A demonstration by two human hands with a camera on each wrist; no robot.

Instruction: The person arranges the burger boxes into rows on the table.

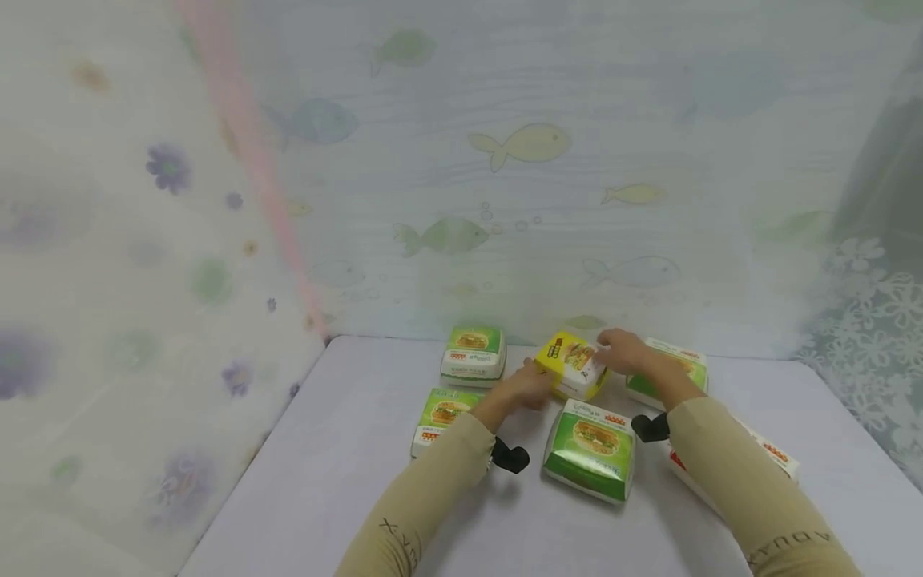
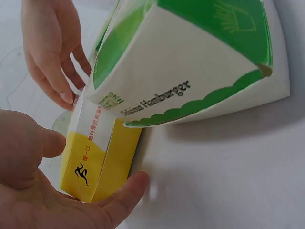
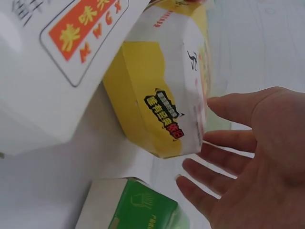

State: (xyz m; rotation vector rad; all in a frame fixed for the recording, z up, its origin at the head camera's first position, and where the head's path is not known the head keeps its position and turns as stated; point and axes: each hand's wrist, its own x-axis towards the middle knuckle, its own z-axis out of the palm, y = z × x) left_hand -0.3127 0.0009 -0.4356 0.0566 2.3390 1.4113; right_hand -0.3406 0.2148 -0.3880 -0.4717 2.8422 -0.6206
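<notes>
Head view: yellow box point(image 1: 572, 365) tilted between both hands; left hand point(image 1: 530, 390) touching near side, right hand point(image 1: 622, 349) at far side, fingers relaxed, ungripped.

This looks like a makeshift recording corner in a home rather than a shop or kitchen. Printed curtains close it in: a fish-pattern sheet point(image 1: 519, 160) hangs along the far side, a flowered one point(image 1: 108, 264) on the left, a lacy one point(image 1: 872, 320) on the right. A plain pale table point(image 1: 346, 465) holds several printed burger boxes point(image 1: 591, 449)
</notes>
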